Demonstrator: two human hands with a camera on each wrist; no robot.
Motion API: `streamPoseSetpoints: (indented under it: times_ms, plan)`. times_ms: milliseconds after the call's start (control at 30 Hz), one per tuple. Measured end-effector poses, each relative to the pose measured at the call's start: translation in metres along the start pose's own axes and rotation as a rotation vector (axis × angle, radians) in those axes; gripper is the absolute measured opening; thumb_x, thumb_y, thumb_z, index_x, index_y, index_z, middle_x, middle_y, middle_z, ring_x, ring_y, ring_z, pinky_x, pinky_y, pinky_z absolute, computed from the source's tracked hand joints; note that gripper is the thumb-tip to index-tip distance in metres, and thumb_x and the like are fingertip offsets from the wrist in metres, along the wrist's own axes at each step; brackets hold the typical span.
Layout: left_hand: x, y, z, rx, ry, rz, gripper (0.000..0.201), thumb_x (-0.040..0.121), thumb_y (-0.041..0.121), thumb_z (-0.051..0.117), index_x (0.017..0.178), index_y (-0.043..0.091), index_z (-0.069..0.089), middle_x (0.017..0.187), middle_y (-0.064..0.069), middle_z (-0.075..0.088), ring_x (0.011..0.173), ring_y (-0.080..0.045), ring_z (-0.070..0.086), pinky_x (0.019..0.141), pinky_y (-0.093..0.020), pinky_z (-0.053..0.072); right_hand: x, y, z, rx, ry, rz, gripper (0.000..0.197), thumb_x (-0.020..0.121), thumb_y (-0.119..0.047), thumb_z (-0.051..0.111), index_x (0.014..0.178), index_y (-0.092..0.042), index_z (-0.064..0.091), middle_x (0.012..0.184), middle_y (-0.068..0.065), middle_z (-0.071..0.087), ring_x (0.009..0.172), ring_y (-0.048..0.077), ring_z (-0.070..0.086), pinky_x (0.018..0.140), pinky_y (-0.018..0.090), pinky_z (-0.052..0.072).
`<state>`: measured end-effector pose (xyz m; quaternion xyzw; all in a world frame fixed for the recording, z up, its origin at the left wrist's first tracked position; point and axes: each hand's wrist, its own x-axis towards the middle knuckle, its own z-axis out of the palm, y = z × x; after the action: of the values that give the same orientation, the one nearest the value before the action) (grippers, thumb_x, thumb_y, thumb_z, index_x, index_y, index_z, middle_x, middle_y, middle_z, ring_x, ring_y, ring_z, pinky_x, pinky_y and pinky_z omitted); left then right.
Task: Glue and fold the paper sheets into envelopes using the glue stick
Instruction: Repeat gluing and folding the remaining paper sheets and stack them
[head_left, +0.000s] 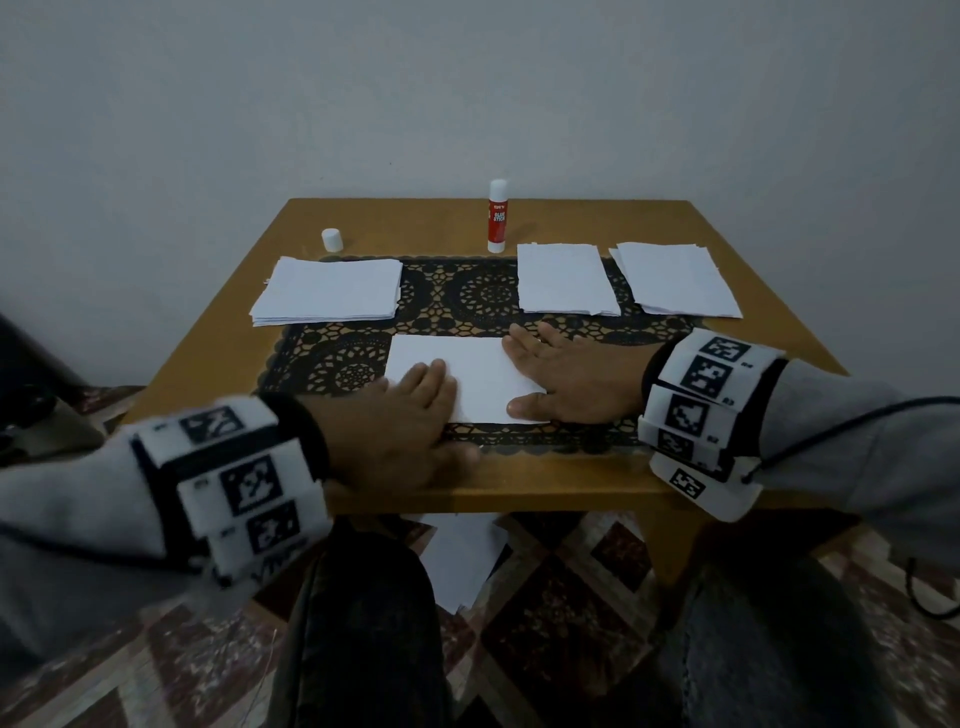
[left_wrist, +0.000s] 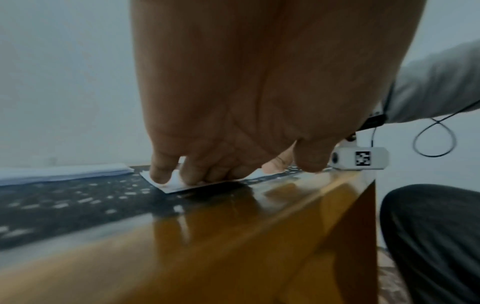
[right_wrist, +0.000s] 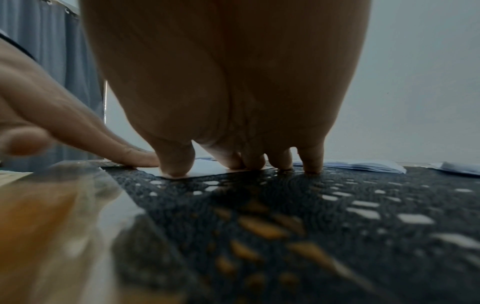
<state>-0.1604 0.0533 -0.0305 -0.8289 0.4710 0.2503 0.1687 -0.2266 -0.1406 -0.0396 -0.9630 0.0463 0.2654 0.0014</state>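
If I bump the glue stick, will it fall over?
Probably. The glue stick stands upright, tall and narrow on a small base, so it likely tips easily. Being round, it might then roll across the table.

A: Left hand (head_left: 400, 421)?
B: Palm down, fingers straight and together, pointing away from the body; forearm comes in from the lower left.
A: Right hand (head_left: 566, 374)?
B: Palm down, fingers (right_wrist: 281, 162) spread and straight, pointing left; thumb extended toward the body. Both wrists carry marker-tagged bands.
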Motion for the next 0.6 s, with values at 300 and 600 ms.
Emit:
streamPoseSetpoints:
  times_ms: [300,600]
  plan:
    - [0.035,-0.037,-0.014,0.000,0.036,-0.076,0.080,0.094,0.063,0.019,0.148,0.020,-0.022,0.154,0.002,-0.030,0.144,-0.019,-0.021,0.117,-0.046,0.001,-0.003,-0.004,0.000,-0.006,0.011,0.017,0.082,0.098,-0.060,0.024,0.153,-0.014,-0.015,0.160,0.003,-0.023,0.148,0.024,-0.017,0.120,0.045,0.002]
    - [0.031,-0.040,-0.029,-0.047,-0.024,-0.073,0.087,0.097,0.045,0.042,0.149,0.011,-0.020,0.156,-0.004,-0.025,0.145,-0.022,-0.018,0.118,-0.043,0.004,0.022,-0.057,-0.017,-0.068,0.079,-0.022,0.088,0.096,-0.063,0.029,0.153,-0.006,-0.009,0.161,0.010,-0.014,0.149,0.028,-0.009,0.120,0.048,0.011]
